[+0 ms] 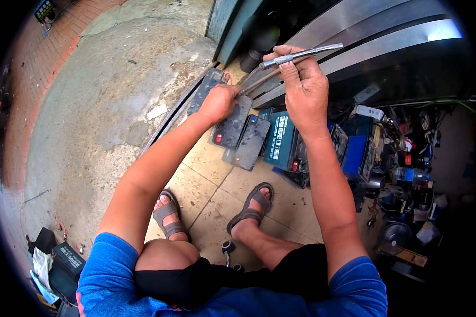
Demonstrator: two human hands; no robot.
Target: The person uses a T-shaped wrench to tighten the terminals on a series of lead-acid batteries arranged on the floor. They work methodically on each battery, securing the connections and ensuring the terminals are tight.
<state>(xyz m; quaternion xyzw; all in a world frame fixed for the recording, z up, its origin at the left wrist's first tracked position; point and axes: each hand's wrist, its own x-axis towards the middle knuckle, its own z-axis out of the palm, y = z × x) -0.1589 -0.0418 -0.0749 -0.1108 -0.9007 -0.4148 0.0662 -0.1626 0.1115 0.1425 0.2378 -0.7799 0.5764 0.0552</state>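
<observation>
My right hand (305, 84) is raised and closed around a silver metal tool (285, 58) with a knurled grip, its long end pointing up and right. A thin metal rod (264, 79) slants from beneath the right fingers down toward my left fingertips. My left hand (220, 103) rests above a dark grey battery (231, 124), its fingers curled together; what they pinch is hidden. That battery has a red terminal at its near end. Another grey battery (253, 142) with a blue terminal stands against its right side. Beyond my left hand lies a further grey battery (202, 91) with a red wire.
A teal battery (280, 138) with a white label stands to the right, then a blue one (355, 157). Mixed parts and bottles (407, 174) pile up at far right. A shutter (375, 47) rises beyond. My sandalled feet (254, 206) flank the tiles. Another battery (69, 259) sits lower left.
</observation>
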